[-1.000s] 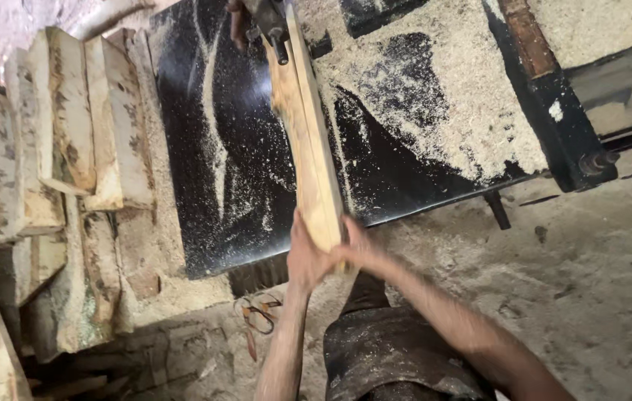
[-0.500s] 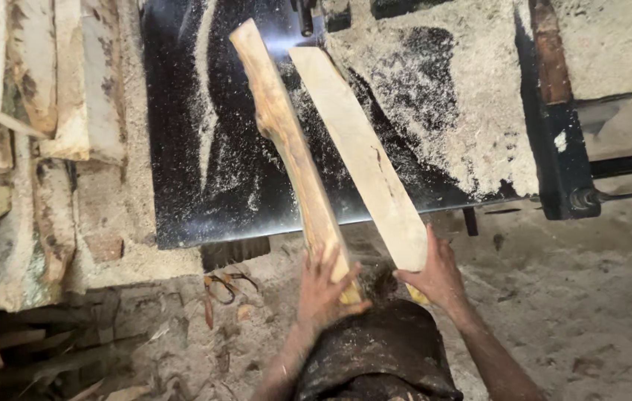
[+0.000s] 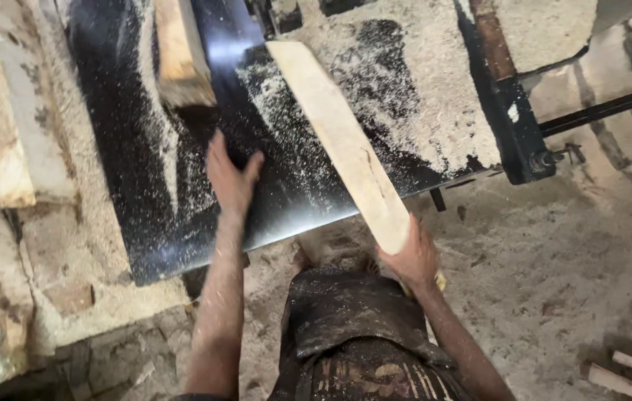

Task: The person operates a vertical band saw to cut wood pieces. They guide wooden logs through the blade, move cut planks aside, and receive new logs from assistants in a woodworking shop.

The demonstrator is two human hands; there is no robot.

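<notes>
Right hand (image 3: 414,256) grips the sawn plank's (image 3: 342,141) near end, steadying it on the black saw table (image 3: 286,200); left hand (image 3: 232,177) spreads flat beside the rough offcut (image 3: 180,56).

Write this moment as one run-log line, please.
left hand: open, near rough offcut | right hand: grips sawn board end | black saw table: sawdust

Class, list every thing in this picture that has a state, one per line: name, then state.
Right hand: closed on the near end of the flat plank.
Flat plank: lying on the table, near end past its edge.
Left hand: open, empty, just behind the rough slab.
Rough slab: flat on the table, unheld.
Black table: dusted with sawdust.
</notes>
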